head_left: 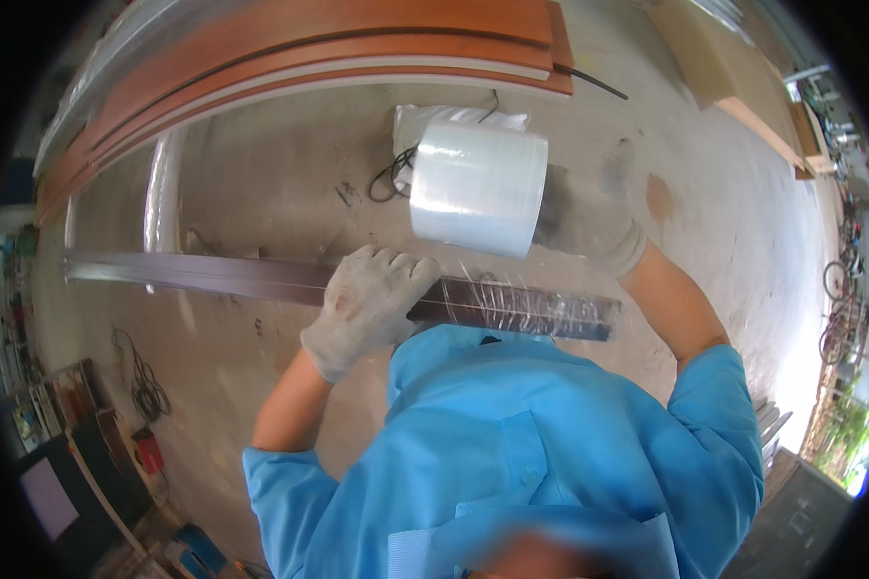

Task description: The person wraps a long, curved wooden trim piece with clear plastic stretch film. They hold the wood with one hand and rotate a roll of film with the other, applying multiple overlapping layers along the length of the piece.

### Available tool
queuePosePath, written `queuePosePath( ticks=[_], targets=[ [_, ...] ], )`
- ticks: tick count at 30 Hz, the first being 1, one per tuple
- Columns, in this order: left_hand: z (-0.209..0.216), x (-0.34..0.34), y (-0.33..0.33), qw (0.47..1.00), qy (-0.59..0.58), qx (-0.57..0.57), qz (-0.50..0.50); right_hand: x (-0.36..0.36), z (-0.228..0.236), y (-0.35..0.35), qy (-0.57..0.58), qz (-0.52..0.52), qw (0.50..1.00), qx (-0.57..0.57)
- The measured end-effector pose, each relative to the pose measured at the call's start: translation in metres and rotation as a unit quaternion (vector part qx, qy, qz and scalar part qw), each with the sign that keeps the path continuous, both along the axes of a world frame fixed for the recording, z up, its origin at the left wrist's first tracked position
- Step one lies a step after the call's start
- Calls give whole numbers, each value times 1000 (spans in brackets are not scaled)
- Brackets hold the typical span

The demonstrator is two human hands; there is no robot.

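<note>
One hand (pixel 367 307) palm-down across bar (pixel 193 273)

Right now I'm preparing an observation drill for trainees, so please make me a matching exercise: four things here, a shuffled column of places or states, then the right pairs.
1. Long, dark brown bar
2. Shiny, whitish roll of plastic film
3. Flat, orange-brown panels
4. Thin, black, coiled cable at left

A. Just above a small red object in the picture
B. Stretching across the top of the picture
C. In the grip of the gloved left hand
D. Held at one end by the gloved right hand

Pairs: 1-C; 2-D; 3-B; 4-A
</note>
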State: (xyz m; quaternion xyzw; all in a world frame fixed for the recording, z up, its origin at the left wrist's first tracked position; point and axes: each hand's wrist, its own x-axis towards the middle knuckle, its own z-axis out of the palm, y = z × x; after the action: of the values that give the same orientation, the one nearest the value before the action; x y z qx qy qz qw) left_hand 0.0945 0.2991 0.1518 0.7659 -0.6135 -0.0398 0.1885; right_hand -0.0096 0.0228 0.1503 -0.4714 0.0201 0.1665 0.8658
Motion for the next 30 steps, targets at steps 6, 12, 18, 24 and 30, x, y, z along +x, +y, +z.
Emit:
queuePosePath(
  ticks=[6, 12, 18, 24, 30],
  targets=[
    [39, 13, -4, 995, -76, -60, 30, -15, -84, 26, 39, -17, 963, -265],
    [12, 62, -52, 997, -58, 0, 46, -77, -111, 64, -73, -24, 913, -401],
    [-31, 59, -43, 999, 20, 14, 31, -64, -6, 61, -171, -111, 954, -221],
    [-46, 29, -2, 999, 26, 31, 5, 14, 21, 20, -76, 2, 939, 337],
    [-27, 38, 54, 987, 23, 154, 44, 40, -47, -20, -66, 13, 991, 119]
  ],
)
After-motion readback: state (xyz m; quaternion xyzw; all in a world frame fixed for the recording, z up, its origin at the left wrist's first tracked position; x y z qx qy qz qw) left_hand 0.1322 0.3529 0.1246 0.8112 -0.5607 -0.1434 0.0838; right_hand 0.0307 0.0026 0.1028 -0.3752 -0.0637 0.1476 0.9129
